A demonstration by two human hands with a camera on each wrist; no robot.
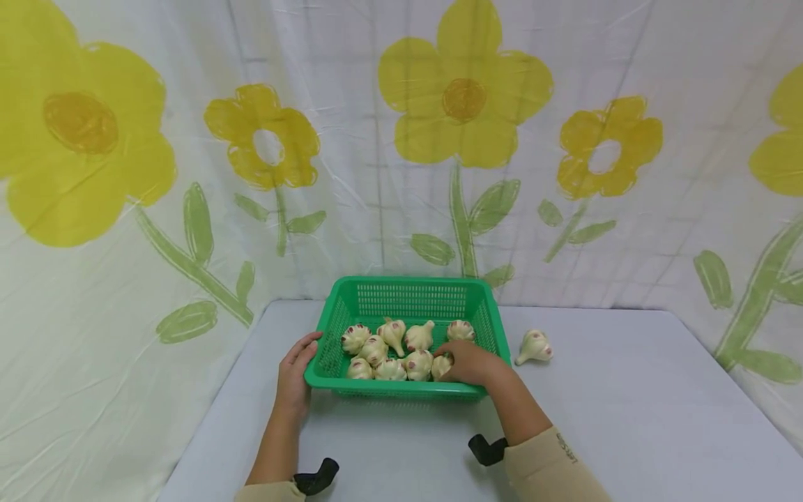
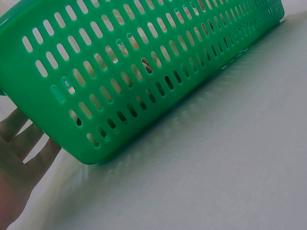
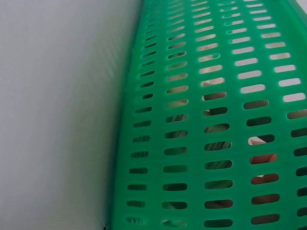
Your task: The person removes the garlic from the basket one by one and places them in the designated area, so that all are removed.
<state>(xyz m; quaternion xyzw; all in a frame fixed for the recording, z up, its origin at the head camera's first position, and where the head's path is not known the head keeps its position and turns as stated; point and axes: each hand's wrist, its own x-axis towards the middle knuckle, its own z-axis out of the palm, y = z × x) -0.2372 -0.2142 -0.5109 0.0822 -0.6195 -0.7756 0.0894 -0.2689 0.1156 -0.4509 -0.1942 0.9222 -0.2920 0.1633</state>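
A green plastic basket (image 1: 408, 385) with slotted walls sits on the table, several garlic bulbs (image 1: 390, 369) lying inside. My left hand (image 1: 295, 373) touches the basket's left side near the front corner. In the left wrist view its fingers (image 2: 41, 155) lie fairly straight against the outer wall. My right hand (image 1: 472, 362) reaches over the front rim at the right, fingers curled round a garlic bulb (image 1: 441, 367) inside. The right wrist view shows mostly the basket's front wall (image 3: 192, 158), and the hand is largely hidden behind it.
A single garlic bulb (image 1: 535, 346) lies outside the basket, on the table (image 1: 627, 404) to its right. Behind the table hangs a pale curtain (image 1: 351, 209) printed with yellow flowers. Black curved pieces (image 1: 316, 477) stick out at both sleeve cuffs.
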